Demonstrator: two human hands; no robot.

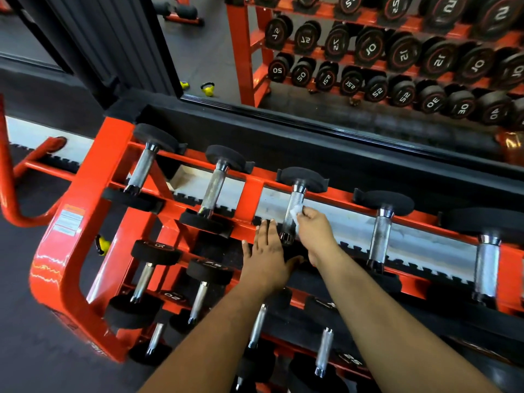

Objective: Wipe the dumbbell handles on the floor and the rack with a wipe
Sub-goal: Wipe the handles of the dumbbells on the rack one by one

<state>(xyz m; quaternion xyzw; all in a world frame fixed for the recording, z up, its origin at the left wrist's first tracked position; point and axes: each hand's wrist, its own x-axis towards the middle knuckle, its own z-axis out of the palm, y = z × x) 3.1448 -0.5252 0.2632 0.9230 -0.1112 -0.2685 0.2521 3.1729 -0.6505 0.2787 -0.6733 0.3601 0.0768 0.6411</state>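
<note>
An orange rack (85, 199) holds black dumbbells with knurled steel handles on three tiers. My right hand (314, 231) pinches a small white wipe (296, 212) against the right side of the third top-tier dumbbell handle (293, 205). My left hand (269, 256) lies flat, fingers together, on the near head of that same dumbbell, just left of the handle. Other top-tier handles stand to the left (214, 188) and to the right (380, 239). Lower-tier handles (200, 302) show below my arms, partly hidden by them.
A mirror behind the rack reflects a second rack of numbered dumbbells (397, 58). Yellow kettlebells (102, 245) sit on the dark floor left of the rack and in the reflection (208, 89). An orange curved frame (17, 177) stands at far left.
</note>
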